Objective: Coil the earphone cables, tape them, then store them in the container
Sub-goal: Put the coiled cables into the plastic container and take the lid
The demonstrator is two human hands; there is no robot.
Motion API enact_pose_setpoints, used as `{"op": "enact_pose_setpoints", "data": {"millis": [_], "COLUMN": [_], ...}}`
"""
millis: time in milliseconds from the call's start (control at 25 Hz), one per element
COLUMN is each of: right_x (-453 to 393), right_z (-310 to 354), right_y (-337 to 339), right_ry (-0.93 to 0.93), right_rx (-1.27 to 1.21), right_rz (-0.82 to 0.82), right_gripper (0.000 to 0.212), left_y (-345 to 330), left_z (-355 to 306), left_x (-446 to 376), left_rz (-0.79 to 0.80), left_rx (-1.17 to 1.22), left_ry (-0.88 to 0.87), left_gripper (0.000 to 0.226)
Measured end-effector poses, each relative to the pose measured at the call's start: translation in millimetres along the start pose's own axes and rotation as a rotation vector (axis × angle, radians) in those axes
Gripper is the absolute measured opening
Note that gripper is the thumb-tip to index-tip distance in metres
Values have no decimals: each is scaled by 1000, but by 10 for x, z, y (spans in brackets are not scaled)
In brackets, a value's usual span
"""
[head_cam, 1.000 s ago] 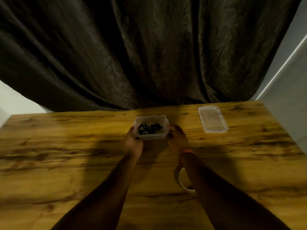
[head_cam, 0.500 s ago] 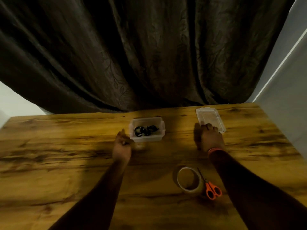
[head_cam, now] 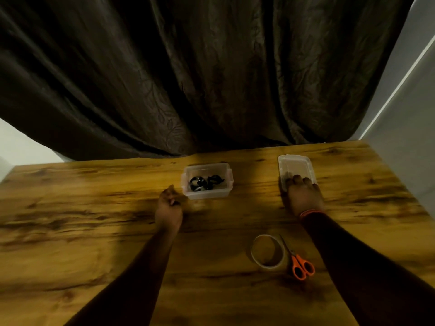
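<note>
- Presently: the clear container [head_cam: 207,181] sits open on the wooden table [head_cam: 82,231], toward the far edge, just in front of the dark curtain [head_cam: 211,78].
- Coiled black earphone cables [head_cam: 206,182] lie inside it, two bundles side by side (whether tape is on them is too small to tell).
- Left hand [head_cam: 169,209] rests just near-left of the container, apart from it, fingers loosely curled and holding nothing.
- Right hand [head_cam: 303,196] lies on the near end of the lid [head_cam: 295,168], which is flat on the table well to the right of the container; the fingertips press on it, and I cannot tell whether the thumb has hooked under the rim.
- Tape roll [head_cam: 267,254] and orange-handled scissors [head_cam: 299,263] lie side by side at near right, untouched.
- Judgement: coiling and storing look done; step in hand is closing up.
- Next move calls for: a firm hold on the lid, carry it left over the container, square it to the rim, press down (left hand may need to steady the box).
</note>
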State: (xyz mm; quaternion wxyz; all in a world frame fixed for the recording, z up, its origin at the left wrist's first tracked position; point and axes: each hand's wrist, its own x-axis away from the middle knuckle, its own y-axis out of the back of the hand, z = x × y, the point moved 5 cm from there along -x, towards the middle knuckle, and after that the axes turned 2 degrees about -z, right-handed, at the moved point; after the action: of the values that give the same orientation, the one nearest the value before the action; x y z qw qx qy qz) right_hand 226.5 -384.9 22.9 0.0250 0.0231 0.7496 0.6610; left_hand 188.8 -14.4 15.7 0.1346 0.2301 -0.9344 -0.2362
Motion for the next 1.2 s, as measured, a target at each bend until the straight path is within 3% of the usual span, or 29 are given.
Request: {"op": "enact_pose_setpoints", "data": {"millis": [120, 240, 360, 560, 720, 800, 880, 1040, 1200], "right_x": [36, 62, 87, 26, -144, -214, -239, -235, -238], "right_z": [138, 393, 714, 1094, 1232, 1247, 1289, 1416, 1504], "right_y": [291, 682, 1037, 1244, 965, 831, 742, 641, 509], "right_ry": [35, 111, 218, 161, -135, -279, -360, -324, -282], "right_rx": [-171, -573, -913, -1242, -1628, -1579, -1439, -1264, -1160], "right_rz": [-140, -331, -402, -156, 6, -99, -143, -92, 1], "right_gripper": [46, 26, 16, 8, 18, 9, 14, 18, 48], "left_y": [31, 70, 97, 129, 112, 72, 21, -35, -116], "left_z": [-51, -126, -357, -723, -716, -670, -650, -628, -571], "left_x": [-19, -84, -126, -174, -188, -221, -205, -174, -159], "left_rz": [-13, -10, -15, -6, -10, -41, -29, -75, -45], "left_rx": [73, 118, 261, 287, 80, -67, -136, -315, -391], "left_ry": [8, -32, -56, -183, -337, -343, -330, -286, -222], "left_gripper": [43, 51, 48, 45, 32, 30, 30, 34, 38]}}
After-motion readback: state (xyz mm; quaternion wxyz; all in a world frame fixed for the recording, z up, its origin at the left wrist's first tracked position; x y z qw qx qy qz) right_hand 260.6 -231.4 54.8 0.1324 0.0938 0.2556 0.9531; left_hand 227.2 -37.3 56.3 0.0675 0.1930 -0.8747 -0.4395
